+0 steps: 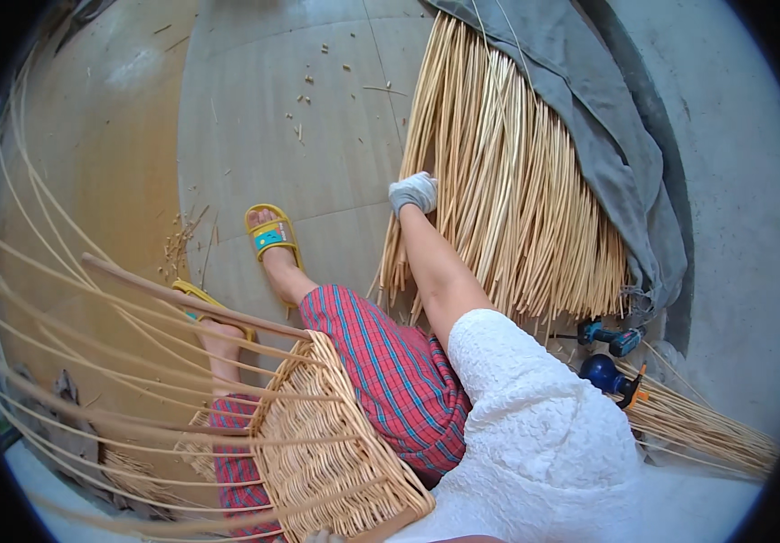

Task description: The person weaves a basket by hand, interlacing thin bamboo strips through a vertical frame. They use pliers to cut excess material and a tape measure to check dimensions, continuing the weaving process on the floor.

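Observation:
My right hand (414, 192), in a white glove, reaches out to the left edge of a large bundle of pale wicker rods (507, 172). Its fingers are curled round some rods there. Across my lap lies a partly woven wicker basket (317, 443), tilted, with long bare stakes (163, 389) fanning out to the left. A thick wooden stick (191, 303) runs out from its upper corner. At the lower picture edge a bit of my gloved left hand (322, 537) shows against the basket; its fingers are mostly hidden.
A grey cloth (589, 118) covers the bundle's far right side. To my right lie a teal and black power drill (609, 337), a dark blue round object (600, 371) and more thin rods (698, 421). Rod offcuts (177, 244) are scattered on the floor near my yellow sandals (272, 237).

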`<state>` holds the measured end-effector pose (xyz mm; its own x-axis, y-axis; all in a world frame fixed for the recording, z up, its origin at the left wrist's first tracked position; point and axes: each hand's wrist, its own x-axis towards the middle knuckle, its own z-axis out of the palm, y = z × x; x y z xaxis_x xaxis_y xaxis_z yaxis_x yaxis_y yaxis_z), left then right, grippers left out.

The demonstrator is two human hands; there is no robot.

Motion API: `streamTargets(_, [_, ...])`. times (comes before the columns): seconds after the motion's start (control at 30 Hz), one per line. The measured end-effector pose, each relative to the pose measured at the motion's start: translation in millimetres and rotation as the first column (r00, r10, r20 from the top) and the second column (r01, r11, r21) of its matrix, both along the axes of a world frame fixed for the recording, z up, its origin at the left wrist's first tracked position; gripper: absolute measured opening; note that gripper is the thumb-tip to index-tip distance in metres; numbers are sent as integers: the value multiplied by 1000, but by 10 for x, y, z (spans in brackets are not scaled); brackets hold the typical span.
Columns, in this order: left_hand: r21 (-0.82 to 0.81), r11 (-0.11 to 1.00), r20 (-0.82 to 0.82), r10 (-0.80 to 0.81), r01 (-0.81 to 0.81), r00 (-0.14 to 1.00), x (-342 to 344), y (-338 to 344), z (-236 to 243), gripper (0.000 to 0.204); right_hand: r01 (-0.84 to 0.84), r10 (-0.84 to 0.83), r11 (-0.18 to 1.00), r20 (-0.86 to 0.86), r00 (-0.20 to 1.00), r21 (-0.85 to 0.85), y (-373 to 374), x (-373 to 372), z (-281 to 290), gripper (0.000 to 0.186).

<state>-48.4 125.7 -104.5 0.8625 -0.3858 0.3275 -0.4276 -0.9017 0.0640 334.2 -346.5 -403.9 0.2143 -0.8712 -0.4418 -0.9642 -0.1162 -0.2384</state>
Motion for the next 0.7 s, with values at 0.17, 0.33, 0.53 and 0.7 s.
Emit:
streamTargets(0.17, [9, 1000, 39, 0, 0, 999, -71, 20, 21, 27, -6, -9, 991, 110, 994, 137, -227, -96, -464, 72])
streamTargets(0.33, [14, 1000, 53, 20, -21, 998, -212, 56, 6, 25, -201, -94, 823, 477, 874, 532, -607, -415, -270, 30])
streamTargets(0.53, [36, 999, 99, 29, -33, 995, -461, 141, -47, 24, -699, -808, 8, 417, 417, 715, -1207, -1436, 930, 55])
streamTargets(0.7, [7, 1000, 210, 14, -16, 978, -300, 47, -49, 34, -506, 18, 630, 640, 768, 589, -1470, -1591, 1155, 83])
